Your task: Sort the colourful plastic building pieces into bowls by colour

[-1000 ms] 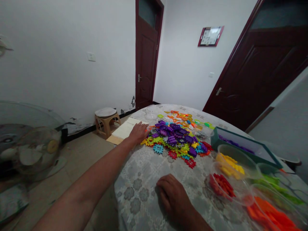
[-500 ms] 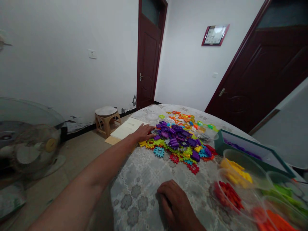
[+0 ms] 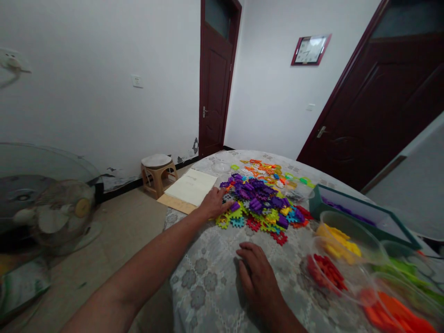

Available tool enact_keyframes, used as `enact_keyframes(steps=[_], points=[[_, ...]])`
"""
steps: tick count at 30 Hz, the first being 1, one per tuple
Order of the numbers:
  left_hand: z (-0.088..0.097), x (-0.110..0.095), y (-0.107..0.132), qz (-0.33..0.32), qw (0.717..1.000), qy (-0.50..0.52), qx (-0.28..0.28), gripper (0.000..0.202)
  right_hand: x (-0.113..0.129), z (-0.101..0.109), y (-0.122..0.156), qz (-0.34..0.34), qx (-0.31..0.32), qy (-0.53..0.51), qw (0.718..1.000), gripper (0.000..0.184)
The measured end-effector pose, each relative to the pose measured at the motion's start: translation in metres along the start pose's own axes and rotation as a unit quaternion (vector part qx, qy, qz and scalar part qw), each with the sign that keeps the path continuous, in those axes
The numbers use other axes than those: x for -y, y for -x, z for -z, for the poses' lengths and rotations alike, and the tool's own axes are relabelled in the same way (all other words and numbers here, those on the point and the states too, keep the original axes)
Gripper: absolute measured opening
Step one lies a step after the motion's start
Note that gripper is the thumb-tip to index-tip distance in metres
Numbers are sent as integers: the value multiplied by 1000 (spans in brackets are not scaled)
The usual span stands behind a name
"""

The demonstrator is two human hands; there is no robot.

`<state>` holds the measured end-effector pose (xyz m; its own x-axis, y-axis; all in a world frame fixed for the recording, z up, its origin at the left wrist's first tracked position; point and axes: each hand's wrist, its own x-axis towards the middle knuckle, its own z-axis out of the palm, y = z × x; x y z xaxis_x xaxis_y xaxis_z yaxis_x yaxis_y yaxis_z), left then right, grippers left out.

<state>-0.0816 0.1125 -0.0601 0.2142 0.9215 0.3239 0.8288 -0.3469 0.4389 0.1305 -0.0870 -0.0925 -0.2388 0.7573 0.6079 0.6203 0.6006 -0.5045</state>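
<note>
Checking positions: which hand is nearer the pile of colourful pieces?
Left. The left hand is at the left edge of the pile; the right hand rests on the tablecloth on its near side, apart.

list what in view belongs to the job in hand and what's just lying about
Likely in the job:
- pile of pieces, left hand at its edge
- bowls of pieces
- green box, purple pieces inside

Probably just about:
- pale sheet
- stool
- fan
</note>
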Motion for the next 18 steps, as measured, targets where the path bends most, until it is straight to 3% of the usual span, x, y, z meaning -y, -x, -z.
enact_keyframes(steps=[5, 9, 12, 18], points=[[-12, -33, 23, 63, 997, -36, -38, 61, -11, -10, 5, 9, -40, 77, 996, 35], [-22, -60, 40, 95, 992, -65, -47, 65, -12, -13, 7, 2, -18, 118, 993, 43], [-27, -78, 51, 107, 991, -64, -55, 55, -14, -14, 8, -18, -12, 153, 988, 44], [-36, -102, 70, 64, 993, 64, -70, 31, -20, -11, 8, -40, -1, 190, 981, 48]])
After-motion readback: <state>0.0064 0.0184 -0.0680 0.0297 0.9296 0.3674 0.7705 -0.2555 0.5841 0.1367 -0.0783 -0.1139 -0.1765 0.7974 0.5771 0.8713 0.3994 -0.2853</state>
